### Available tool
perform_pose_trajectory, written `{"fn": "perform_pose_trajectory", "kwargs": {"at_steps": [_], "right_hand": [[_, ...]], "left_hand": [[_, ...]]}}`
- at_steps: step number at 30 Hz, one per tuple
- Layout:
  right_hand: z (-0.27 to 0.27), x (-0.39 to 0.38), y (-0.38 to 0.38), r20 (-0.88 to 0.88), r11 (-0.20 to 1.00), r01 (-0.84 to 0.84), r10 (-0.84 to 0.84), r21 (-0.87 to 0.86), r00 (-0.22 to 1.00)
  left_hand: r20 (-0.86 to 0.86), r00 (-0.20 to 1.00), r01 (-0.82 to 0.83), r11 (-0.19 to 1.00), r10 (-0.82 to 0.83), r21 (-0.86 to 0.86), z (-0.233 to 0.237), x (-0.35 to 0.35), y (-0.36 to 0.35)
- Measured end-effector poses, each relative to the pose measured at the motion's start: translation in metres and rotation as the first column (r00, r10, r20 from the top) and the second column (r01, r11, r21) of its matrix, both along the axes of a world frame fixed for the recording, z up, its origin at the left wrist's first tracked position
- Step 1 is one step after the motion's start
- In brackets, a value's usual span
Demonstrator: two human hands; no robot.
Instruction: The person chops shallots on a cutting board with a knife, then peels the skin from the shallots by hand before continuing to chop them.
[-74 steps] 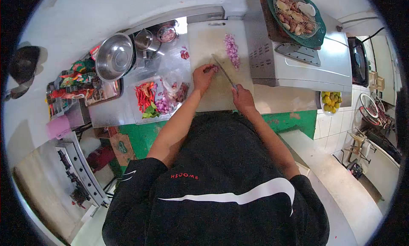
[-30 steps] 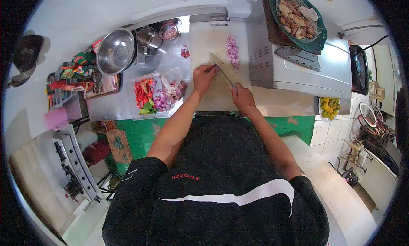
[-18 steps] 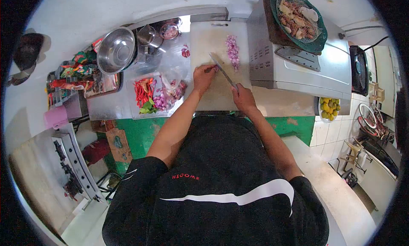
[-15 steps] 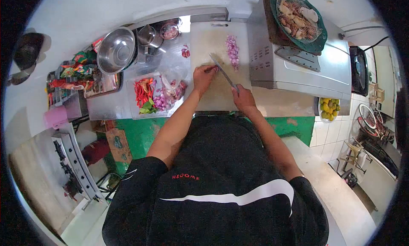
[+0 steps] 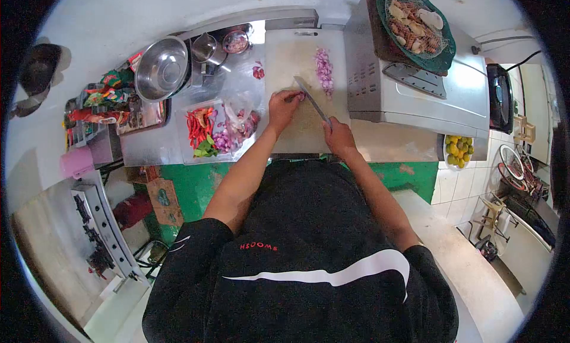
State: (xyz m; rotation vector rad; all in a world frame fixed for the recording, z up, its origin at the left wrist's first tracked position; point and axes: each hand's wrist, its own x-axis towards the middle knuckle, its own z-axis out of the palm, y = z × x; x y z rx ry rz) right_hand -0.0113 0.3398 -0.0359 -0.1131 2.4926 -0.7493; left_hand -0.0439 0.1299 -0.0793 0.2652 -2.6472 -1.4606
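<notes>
My right hand (image 5: 339, 136) is closed around the handle of a knife (image 5: 314, 100), whose blade slants up and left over the cutting board (image 5: 285, 58). With bent fingers, my left hand (image 5: 284, 108) pinches a small shallot (image 5: 301, 96) against the board, right beside the blade. The shallot is mostly hidden by the fingers and knife. A strip of chopped shallots (image 5: 323, 70) lies on the board, beyond and to the right of the blade.
Left of the board, a tray holds red chilies (image 5: 200, 126), green leaves (image 5: 205, 147), peeled shallots (image 5: 222, 141) and a plastic bag (image 5: 240, 123). A metal bowl (image 5: 161, 70) stands behind it. A silver oven-like appliance (image 5: 415, 99) borders the board's right side. Yellow-green citrus fruits (image 5: 458, 151) sit beyond.
The knife tip has shifted very slightly to the right. Both hands stay in nearly the same place, and the chopped strip looks the same.
</notes>
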Motion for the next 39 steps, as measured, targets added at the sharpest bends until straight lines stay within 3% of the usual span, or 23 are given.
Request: {"fn": "perform_pose_trajectory", "kwargs": {"at_steps": [3, 8, 15, 17, 18, 20, 24, 26, 27, 29, 33, 35, 36, 38, 39], "right_hand": [[-0.007, 0.005, 0.001, -0.064, 0.999, -0.024, 0.022, -0.032, 0.998], [-0.01, 0.009, 0.001, -0.076, 0.999, 0.002, -0.005, -0.036, 0.997], [-0.009, 0.005, 0.004, -0.148, 0.998, 0.041, -0.049, -0.055, 0.988], [-0.016, 0.005, 0.005, -0.224, 1.0, 0.012, -0.017, -0.022, 0.974], [-0.011, 0.004, 0.004, -0.224, 1.0, 0.012, -0.017, -0.024, 0.975], [-0.002, 0.0, 0.001, -0.178, 1.0, 0.007, -0.009, -0.01, 0.984], [-0.01, 0.003, -0.002, -0.262, 0.999, 0.035, -0.043, -0.034, 0.964], [-0.005, 0.004, -0.005, -0.321, 0.995, 0.046, -0.073, -0.093, 0.944], [-0.006, 0.002, -0.006, -0.323, 0.995, 0.044, -0.073, -0.094, 0.944], [-0.013, 0.0, -0.007, -0.392, 0.994, -0.073, 0.1, 0.084, 0.914], [0.01, -0.007, -0.023, -0.471, 0.986, -0.054, 0.123, 0.158, 0.873], [0.026, -0.018, -0.037, -0.386, 0.954, -0.038, -0.084, -0.299, 0.919], [0.043, -0.023, -0.046, -0.387, 0.955, -0.034, -0.087, -0.296, 0.918], [0.075, -0.034, -0.062, -0.138, 0.786, 0.137, -0.272, -0.603, 0.952], [0.075, -0.039, -0.064, -0.142, 0.785, 0.136, -0.274, -0.604, 0.951]], "left_hand": [[0.012, 1.0, -0.01, 0.999, 0.009, 0.036, 0.001, 0.0, 0.002], [-0.08, 0.997, 0.001, 0.995, -0.009, -0.104, 0.005, 0.004, 0.008], [-0.049, 0.998, 0.031, 0.993, -0.037, -0.116, 0.014, 0.008, 0.006], [0.167, 0.986, -0.059, 0.956, 0.011, 0.286, 0.009, 0.011, 0.004], [0.168, 0.986, -0.06, 0.957, 0.012, 0.284, 0.006, 0.013, 0.001], [0.17, 0.986, -0.086, 0.866, 0.001, 0.493, 0.002, 0.014, -0.005], [0.238, 0.971, -0.16, 0.818, 0.028, 0.553, 0.011, 0.012, -0.014], [0.177, 0.984, -0.111, 0.693, -0.024, 0.712, 0.01, 0.013, -0.019], [0.174, 0.984, -0.11, 0.695, -0.023, 0.711, 0.017, 0.013, -0.02], [0.326, 0.945, -0.191, 0.759, -0.029, 0.623, 0.043, 0.014, -0.019], [0.265, 0.962, -0.131, 0.734, -0.068, 0.666, 0.066, 0.019, -0.021], [0.251, 0.961, -0.07, 0.769, -0.119, 0.635, 0.073, 0.021, -0.022], [0.25, 0.96, -0.067, 0.768, -0.124, 0.637, 0.078, 0.022, -0.022], [0.202, 0.968, -0.013, 0.782, -0.146, 0.623, 0.089, 0.023, -0.022], [0.198, 0.969, -0.008, 0.783, -0.147, 0.622, 0.092, 0.023, -0.021]]}}
